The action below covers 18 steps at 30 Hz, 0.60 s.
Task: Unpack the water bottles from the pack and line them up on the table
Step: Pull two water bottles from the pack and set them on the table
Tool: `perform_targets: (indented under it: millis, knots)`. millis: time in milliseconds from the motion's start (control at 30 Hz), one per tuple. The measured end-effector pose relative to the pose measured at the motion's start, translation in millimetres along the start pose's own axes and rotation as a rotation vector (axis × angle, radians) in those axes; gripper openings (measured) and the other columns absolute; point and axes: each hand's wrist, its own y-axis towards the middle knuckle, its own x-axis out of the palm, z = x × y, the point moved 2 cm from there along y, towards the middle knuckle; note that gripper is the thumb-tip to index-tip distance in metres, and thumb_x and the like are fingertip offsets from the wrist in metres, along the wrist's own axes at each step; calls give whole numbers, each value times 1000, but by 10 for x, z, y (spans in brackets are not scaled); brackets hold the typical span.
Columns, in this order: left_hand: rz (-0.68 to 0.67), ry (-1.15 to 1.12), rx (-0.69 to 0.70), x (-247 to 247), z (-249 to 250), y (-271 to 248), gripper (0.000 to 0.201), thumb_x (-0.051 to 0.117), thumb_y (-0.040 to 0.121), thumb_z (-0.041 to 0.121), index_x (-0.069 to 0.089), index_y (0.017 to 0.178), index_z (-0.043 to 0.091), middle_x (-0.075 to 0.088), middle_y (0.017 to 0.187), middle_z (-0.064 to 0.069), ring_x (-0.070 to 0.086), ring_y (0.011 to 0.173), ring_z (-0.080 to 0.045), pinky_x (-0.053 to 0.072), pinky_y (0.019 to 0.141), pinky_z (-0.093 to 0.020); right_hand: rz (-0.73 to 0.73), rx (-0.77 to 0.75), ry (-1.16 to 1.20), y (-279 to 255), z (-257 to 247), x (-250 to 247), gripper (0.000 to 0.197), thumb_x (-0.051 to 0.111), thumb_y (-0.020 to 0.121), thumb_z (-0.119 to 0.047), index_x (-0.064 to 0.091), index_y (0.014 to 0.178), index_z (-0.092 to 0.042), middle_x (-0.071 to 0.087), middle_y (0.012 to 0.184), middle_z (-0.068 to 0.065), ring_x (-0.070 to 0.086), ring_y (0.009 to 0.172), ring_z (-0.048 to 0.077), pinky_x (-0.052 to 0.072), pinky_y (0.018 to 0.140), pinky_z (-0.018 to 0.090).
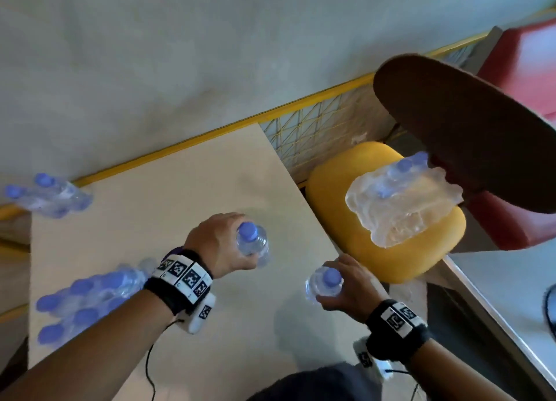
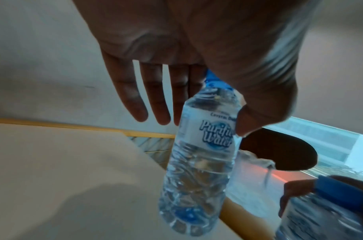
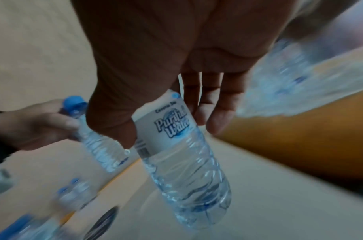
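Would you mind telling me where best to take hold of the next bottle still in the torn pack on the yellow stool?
Probably by the neck under the blue cap, from above: the pack is torn open, caps showing, with the round dark tabletop overhanging its far side.

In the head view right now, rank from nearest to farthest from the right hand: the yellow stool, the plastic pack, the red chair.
From the right hand:
1. Yellow stool, just beyond it.
2. Plastic pack, on the stool.
3. Red chair, far right corner.
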Motion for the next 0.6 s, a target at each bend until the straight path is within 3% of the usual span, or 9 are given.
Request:
perform_targets:
  millis: [167,367,600]
  knots:
    - [22,81,-126,-289,-970,-394,49,66,57,73,59,86,34,62,80,16,60,79,-15,55,69,-33,-129,-162,11,219,-1040,675,68,74,54,-66,63,113,-33,52,101,-17,58,88,8,53,79,28]
    - [0,46,-179,-375,-1712,-575,44,68,62,69,56,81,32,63,77,10,63,71,-18,56,67,-34,-192,-235,45,518,-2041,1386,68,75,54,-60,60,116,-35,47,108,-11,58,92,15,54,83,38]
    - [-77,70,-191,-208,-2115,-549,46,78,64,60,54,86,27,63,83,8,64,75,-21,57,70,-36,-229,-194,-18,729,-2604,1896,66,81,59,-44,58,121,-38,48,125,-3,55,109,22,51,92,39]
